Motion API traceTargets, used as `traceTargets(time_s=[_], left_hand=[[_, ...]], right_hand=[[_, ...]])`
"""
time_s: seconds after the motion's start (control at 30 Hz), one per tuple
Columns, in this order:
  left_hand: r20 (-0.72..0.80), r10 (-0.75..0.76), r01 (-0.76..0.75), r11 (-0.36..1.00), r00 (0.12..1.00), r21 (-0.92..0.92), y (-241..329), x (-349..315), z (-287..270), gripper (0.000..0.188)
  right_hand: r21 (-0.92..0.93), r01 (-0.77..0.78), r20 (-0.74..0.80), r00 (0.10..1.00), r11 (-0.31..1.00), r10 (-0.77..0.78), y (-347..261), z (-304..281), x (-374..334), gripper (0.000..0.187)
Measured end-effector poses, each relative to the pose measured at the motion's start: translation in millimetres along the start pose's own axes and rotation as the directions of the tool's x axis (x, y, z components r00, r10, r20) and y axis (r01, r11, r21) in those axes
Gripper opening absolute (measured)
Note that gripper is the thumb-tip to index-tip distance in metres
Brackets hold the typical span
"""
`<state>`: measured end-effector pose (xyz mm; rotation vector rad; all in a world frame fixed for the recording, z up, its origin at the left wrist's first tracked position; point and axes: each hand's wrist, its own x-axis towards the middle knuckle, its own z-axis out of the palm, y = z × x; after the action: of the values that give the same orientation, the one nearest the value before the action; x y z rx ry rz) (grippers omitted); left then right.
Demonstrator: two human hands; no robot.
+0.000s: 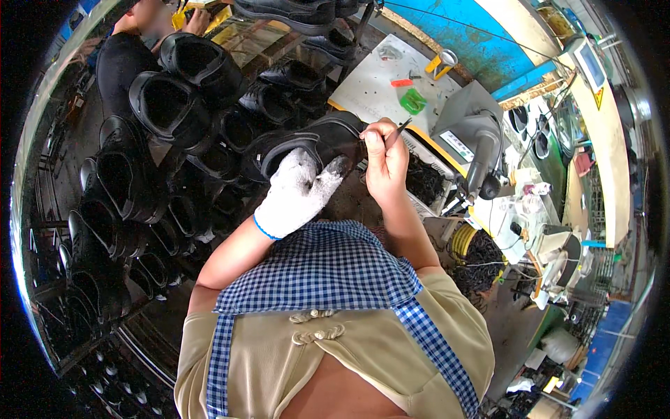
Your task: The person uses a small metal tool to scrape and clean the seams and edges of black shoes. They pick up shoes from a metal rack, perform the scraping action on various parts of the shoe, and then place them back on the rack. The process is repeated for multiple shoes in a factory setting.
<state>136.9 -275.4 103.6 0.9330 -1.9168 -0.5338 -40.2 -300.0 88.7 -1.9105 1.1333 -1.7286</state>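
My left hand [296,190], in a white knit glove with dark-stained fingertips, grips a black shoe [331,134] in front of my chest. The thumb presses on the side of the shoe, and some of the fingers are hidden. At the shoe's right end is my bare right hand [386,164], its thumb and fingers pinched together. A thin dark pointed tool [404,124] sticks out between those fingers. Its working end and exact kind cannot be made out.
Racks of black shoes [171,105] fill the left side. A white worktable [370,80] ahead bears a green packet [412,102] and a tape roll [445,61]. A grey machine [481,140] stands right of my right hand. Another person [122,66] works at the far left.
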Motion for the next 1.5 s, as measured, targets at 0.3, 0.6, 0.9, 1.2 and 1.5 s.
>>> traceTargets(time_s=[0.3,0.6,0.9,1.2,1.5], left_hand=[[0.5,-0.515,0.413,-0.282,0.697,-0.866,9,21,5,0.034],[0.449,-0.557,0.534,-0.011,0.699,-0.845,-2,12,21,0.023],[0.253,-0.114,0.08,0.987,0.961,0.142,-19,-10,21,0.039],[0.161,0.119,-0.18,0.878,0.98,0.445,-26,-2,24,0.07],[0.036,-0.268,0.244,0.803,0.963,-0.544,-5,8,52,0.036]], right_hand=[[-0.276,0.16,0.17,0.979,0.948,-0.116,-23,-8,10,0.012],[-0.127,-0.121,0.23,0.962,0.985,0.148,-6,-33,10,0.021],[0.053,-0.42,0.265,0.881,0.906,0.393,-12,-43,7,0.016],[-0.13,-0.181,0.134,0.971,0.975,0.198,-42,-62,-25,0.037],[-0.334,-0.153,0.128,0.97,0.93,0.206,-64,-70,-29,0.044]])
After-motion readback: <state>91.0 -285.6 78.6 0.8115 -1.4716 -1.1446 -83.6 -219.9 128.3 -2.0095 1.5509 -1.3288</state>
